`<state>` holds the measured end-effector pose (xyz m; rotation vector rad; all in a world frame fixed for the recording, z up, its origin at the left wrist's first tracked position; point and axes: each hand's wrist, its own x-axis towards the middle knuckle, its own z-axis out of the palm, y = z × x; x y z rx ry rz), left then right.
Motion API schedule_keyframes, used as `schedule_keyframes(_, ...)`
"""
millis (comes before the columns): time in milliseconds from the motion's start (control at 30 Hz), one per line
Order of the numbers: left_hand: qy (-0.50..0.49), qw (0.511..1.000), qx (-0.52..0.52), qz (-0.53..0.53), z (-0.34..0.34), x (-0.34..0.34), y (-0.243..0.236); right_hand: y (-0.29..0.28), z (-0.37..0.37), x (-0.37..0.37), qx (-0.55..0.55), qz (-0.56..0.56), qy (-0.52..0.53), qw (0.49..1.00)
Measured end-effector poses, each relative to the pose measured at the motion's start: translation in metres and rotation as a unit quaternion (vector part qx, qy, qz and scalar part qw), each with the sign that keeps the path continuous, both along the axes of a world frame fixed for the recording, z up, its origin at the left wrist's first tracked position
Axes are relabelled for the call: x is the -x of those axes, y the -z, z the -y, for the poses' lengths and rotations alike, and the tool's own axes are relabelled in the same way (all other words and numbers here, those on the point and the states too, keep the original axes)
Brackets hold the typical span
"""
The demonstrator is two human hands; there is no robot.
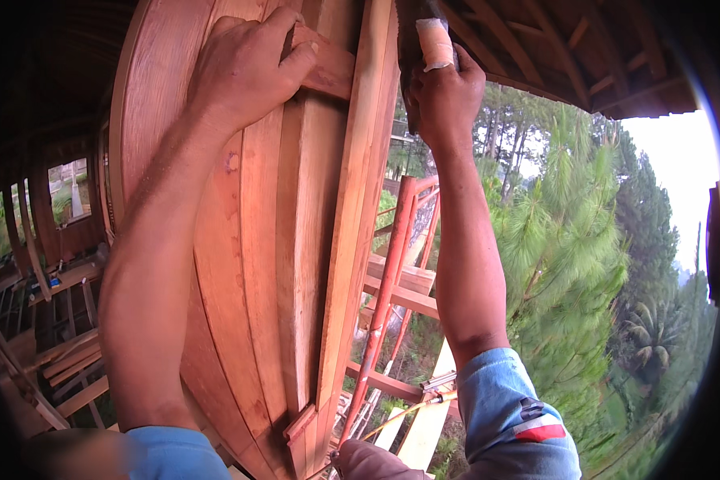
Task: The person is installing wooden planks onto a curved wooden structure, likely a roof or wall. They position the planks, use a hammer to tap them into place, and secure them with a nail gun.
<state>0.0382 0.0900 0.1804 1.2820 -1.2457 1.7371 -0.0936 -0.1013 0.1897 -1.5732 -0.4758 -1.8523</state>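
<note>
My left hand (260,68) grips a short reddish wooden board (331,70) lying crosswise over long curved planks (252,304) near the top. My fingers curl over its end and the plank beside it, partly hidden. My right hand (448,100) is closed on a dark object (414,108) just right of the upright batten (358,184); I cannot make out what that object is. A beige wrapping (435,44) sits at the top of that hand, over what looks like a finger. A small wooden block (296,432) is against the planks lower down.
Red metal scaffolding (388,280) with boards (420,432) stands right of the planks, high among trees (552,256). A wooden roof underside (552,48) overhangs at top right. At left is a dim timber structure with loose lumber (76,360). My knee (376,464) shows at the bottom.
</note>
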Motion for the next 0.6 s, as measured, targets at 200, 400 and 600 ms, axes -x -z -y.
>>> schedule_keyframes(200, 0.003, 1.0, -0.003, 0.014, -0.005, -0.007, -0.002, 0.017, -0.005, -0.004, -0.017, 0.017, -0.006, 1.0)
schedule_keyframes(400, 0.011, 0.999, -0.03, -0.029, -0.004, 0.006, 0.0, 0.016, 0.002, -0.008, 0.053, 0.078, 0.252, 0.963)
schedule_keyframes(600, 0.01, 1.0, 0.005, 0.018, 0.002, -0.002, -0.002, 0.001, -0.012, -0.004, 0.066, 0.081, 0.271, 0.957)
